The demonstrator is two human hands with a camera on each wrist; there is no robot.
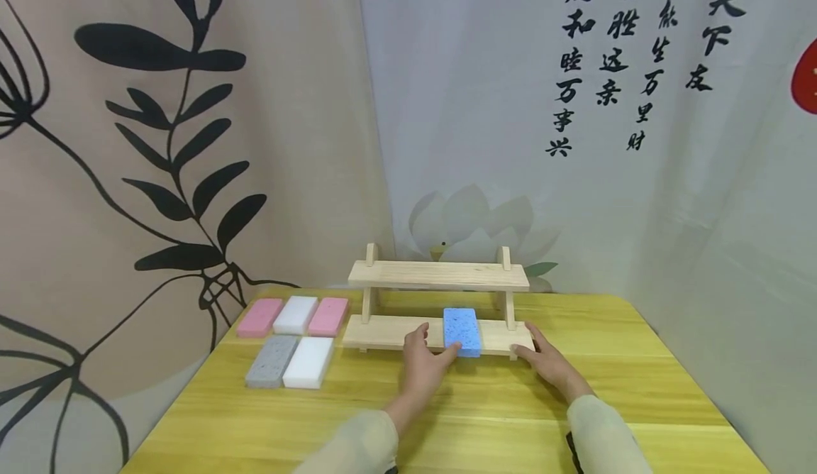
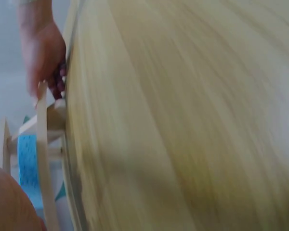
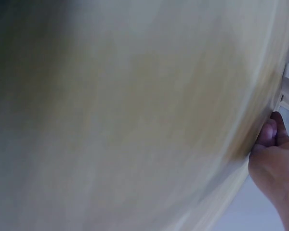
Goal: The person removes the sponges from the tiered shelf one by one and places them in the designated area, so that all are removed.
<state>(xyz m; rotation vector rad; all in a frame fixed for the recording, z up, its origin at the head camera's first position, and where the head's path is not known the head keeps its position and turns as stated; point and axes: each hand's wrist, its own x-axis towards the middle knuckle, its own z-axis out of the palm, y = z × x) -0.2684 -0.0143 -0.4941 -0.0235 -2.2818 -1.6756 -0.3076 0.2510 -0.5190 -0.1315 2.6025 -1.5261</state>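
A two-tier wooden shelf [image 1: 396, 332] stands on the table. On its lower board sits a blue sponge [image 1: 462, 331], its near end reaching the board's front edge. My left hand [image 1: 424, 360] is just left of the sponge, thumb extended at the sponge's near left corner and fingers raised over the board. Whether the thumb presses the sponge cannot be told. At the lower board's right end, my right hand [image 1: 552, 364] holds the corner between thumb and fingers. In the left wrist view the sponge [image 2: 29, 166] shows partly behind a board. The right wrist view is blurred.
Left of the shelf lie two pink sponges [image 1: 259, 318] [image 1: 328, 316], two white sponges [image 1: 296, 315] [image 1: 309, 362] and a grey sponge [image 1: 272, 362]. Printed curtains [image 1: 306, 140] hang behind the yellow wooden table [image 1: 498, 431], close to the shelf's back.
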